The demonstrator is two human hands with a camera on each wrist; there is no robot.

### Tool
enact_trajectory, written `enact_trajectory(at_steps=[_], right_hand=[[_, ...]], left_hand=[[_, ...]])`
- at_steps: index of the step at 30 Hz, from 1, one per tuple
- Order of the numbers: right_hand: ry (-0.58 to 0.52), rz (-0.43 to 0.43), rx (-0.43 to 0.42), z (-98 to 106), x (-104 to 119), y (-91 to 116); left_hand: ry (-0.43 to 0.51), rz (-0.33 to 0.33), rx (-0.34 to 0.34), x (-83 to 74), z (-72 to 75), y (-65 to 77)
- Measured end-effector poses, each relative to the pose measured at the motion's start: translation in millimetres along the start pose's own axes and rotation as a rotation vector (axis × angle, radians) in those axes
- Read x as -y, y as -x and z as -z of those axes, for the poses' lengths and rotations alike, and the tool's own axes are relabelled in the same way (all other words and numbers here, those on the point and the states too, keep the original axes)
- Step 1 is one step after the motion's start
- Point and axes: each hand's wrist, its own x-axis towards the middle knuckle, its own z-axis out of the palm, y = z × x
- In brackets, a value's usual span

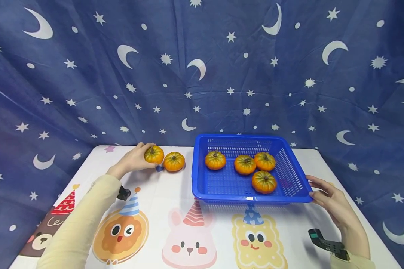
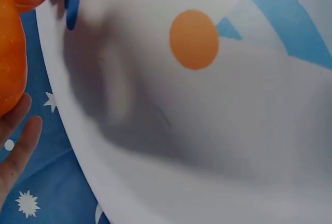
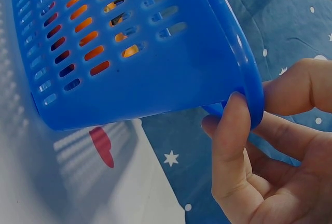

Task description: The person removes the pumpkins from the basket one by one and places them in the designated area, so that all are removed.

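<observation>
My left hand grips a small orange pumpkin near the back left of the table, the thumb and fingers around its side. In the left wrist view, that pumpkin shows at the left edge with fingertips against it. Close to its right sits another small pumpkin on the table. My right hand pinches the rim of a blue plastic basket at its front right corner. The right wrist view has the thumb and fingers on either side of the rim. Several pumpkins lie inside the basket, one of them apart at the left.
A white tablecloth with cartoon prints covers the table. Behind it hangs a dark blue curtain with white moons and stars. A black wrist device is strapped to the right wrist.
</observation>
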Motion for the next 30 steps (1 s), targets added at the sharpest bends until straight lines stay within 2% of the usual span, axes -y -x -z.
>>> enact_trajectory(at_steps=[14, 30], right_hand=[[-0.010, 0.008, -0.007, -0.9, 2.0, 1.4], [-0.016, 0.023, -0.005, 0.2, 2.0, 1.4]], left_hand=[[0.021, 0.037, 0.022, 12.9, -15.9, -0.4], [0.050, 0.079, 0.082, 15.6, -22.4, -1.5]])
